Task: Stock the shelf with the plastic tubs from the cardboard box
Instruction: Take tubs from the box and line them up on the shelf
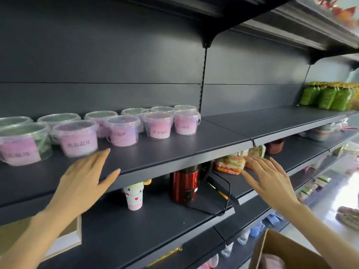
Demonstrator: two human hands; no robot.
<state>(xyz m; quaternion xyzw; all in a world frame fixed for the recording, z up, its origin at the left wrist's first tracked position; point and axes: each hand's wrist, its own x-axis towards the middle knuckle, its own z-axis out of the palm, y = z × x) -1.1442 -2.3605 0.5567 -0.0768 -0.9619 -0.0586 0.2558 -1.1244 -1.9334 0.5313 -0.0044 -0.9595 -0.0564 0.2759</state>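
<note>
Empty hands, fingers [100,155] spread: the right hand [270,177] hangs above the cardboard box [281,247], the left hand [85,175] farther up-left of it, beside plastic tubs [77,140] ranged along the shelf [174,150]

Dark back panel [101,55], pale, perhaps tiled floor [322,208]

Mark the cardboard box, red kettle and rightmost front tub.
cardboard box [281,248], head view, on its upper flap.
red kettle [184,188], head view, on its body.
rightmost front tub [186,124], head view, on its front wall.
</note>
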